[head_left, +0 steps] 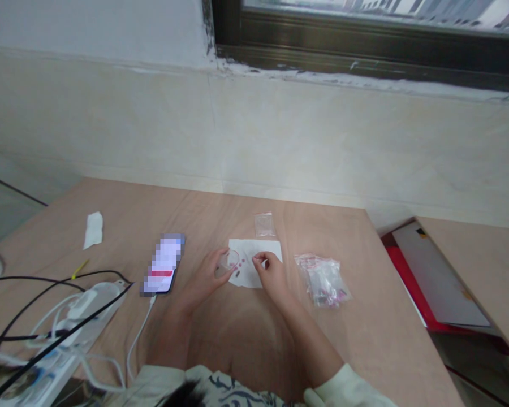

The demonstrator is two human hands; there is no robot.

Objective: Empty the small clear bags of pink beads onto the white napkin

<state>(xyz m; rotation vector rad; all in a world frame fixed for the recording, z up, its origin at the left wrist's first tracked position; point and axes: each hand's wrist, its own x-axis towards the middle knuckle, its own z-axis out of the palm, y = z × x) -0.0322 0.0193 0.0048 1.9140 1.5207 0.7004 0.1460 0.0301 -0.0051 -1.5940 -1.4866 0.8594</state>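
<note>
Clear cup [228, 261], single, grasped by curled fingers of left hand [203, 277] at paper's left edge. Right hand [272, 272]: fingertips [254, 259] pinched closed, any held item too small to tell. On one paper sheet [249, 281], several red pieces [237, 273]. Beyond, two bags: small clear bag [264, 225] behind the sheet, packed bag [322, 280] to the right.

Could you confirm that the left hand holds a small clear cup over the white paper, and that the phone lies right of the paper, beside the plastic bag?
One thing is off: the head view shows the phone left of the white paper, away from the plastic bag. The left hand does hold the small clear cup over it.
</note>
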